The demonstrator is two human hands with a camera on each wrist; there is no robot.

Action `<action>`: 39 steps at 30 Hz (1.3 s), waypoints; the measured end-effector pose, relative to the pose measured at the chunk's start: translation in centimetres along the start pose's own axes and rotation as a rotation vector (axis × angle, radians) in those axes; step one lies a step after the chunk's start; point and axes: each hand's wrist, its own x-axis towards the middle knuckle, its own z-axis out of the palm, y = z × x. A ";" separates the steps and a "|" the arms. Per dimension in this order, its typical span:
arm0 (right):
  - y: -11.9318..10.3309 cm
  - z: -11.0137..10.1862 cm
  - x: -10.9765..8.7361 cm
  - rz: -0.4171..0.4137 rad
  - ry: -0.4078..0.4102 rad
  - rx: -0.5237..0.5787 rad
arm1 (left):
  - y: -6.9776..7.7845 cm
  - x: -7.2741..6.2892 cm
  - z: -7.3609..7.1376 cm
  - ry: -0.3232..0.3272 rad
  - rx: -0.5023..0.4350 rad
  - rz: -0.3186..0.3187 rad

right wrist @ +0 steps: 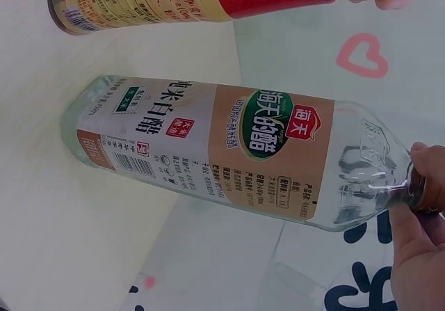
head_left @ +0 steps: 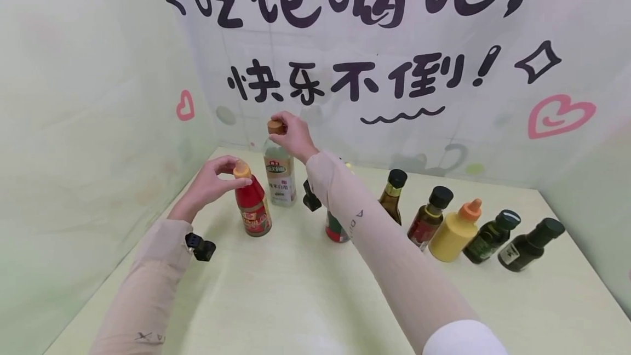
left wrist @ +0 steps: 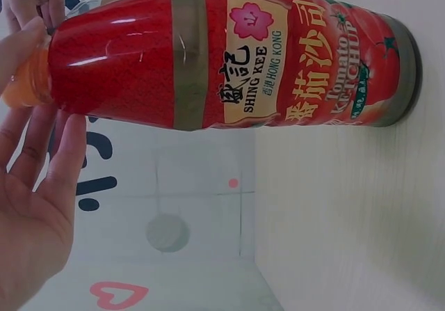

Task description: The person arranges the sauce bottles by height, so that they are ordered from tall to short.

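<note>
My left hand [head_left: 213,182] pinches the orange cap of a red ketchup bottle [head_left: 253,210] between thumb and fingers. Its tomato label faces the left wrist camera, and the base is down at the table. Just behind and to the right of it, a clear glass vinegar bottle [head_left: 280,177] stands upright. My right hand [head_left: 297,137] holds that bottle by its brown cap, thumb and fingers round the sides. In the right wrist view the vinegar bottle [right wrist: 201,151] shows its brown and white label, with the ketchup bottle [right wrist: 195,1] beside it.
On the right stand several more bottles: a dark-capped sauce bottle [head_left: 393,196], a red-labelled one [head_left: 429,218], a yellow squeeze bottle [head_left: 452,236], and two dark green ones [head_left: 490,238]. My right forearm partly covers a green and red bottle [head_left: 336,229]. A printed backdrop [head_left: 345,141] rises behind the table.
</note>
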 end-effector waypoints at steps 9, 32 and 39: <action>0.1 -0.3 -0.3 -0.007 -0.001 0.043 | 0.2 0.1 0.2 -0.007 -0.008 -0.004; 0.1 -0.8 -0.6 0.072 -0.016 0.084 | 0.1 0.2 0.7 -0.010 -0.003 0.003; -0.7 -1.0 -0.7 0.098 -0.041 0.148 | -0.1 0.1 0.2 -0.002 0.006 0.014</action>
